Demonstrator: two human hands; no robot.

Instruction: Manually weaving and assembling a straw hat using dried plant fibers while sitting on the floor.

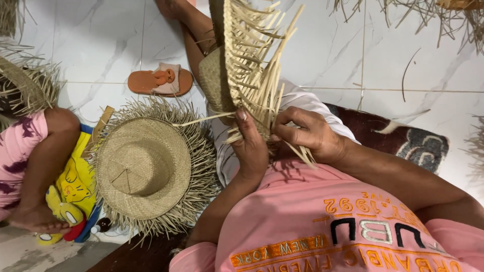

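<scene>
White marble-look floor tiles (322,55) lie below my fingers, grey veins running through them, loose straw strands scattered across.

Left hand (250,146): fingers curled around the edge of the unfinished straw hat (237,65), thumb up against the woven band, clenched on it. Right hand (308,133): fingertips (278,135) pinched on the loose straw ends (262,95) that stick out of the hat's brim, just beside my left thumb. Both hands grasp; neither is released. The two hands sit close together, nearly touching, with the strands between them.

The hat stands on edge above my fingers, rim toward me, its crown turned away toward my left. Unwoven strips fan out from the brim toward my right and down past my right knuckles.

Well off beyond my left hand, a finished straw hat (143,168) with a ragged fringe lies flat on the floor, crown up. Further out on that side, another person's leg (43,166) rests on a yellow cartoon-print cloth (75,181). Beyond the flat hat, an orange sandal (160,82) lies on the tile. More straw fringe (25,85) shows at the far left edge, and more hangs past my fingers at the top right (438,15).

Under my right forearm, a dark patterned mat (403,141). My pink shirt (322,221) fills the near side.
</scene>
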